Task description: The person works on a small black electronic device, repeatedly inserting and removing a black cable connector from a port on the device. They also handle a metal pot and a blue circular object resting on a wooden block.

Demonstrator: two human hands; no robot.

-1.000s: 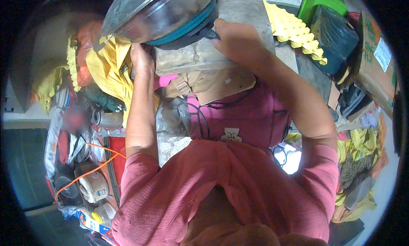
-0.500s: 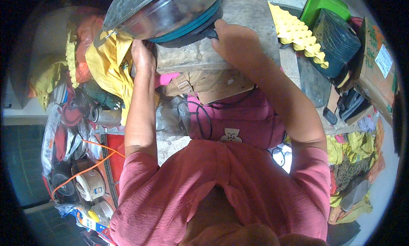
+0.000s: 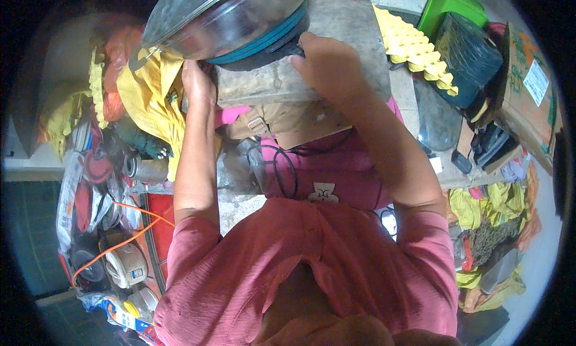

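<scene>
Metal bowl sits between two hands at the board

The shiny metal bowl (image 3: 234,31), ringed with teal (image 3: 267,41) near its base, stands over the worn board (image 3: 351,34), its lower part between the hands. The right hand (image 3: 327,61) is at the base's right side, thumb and forefinger either side of a dark tab (image 3: 294,50); whether they pinch it, I cannot tell. The left hand (image 3: 198,85) is at the board's left edge, below the bowl, beside a yellow bag (image 3: 144,85); its fingertips are hidden, so its grip cannot be told.
</scene>
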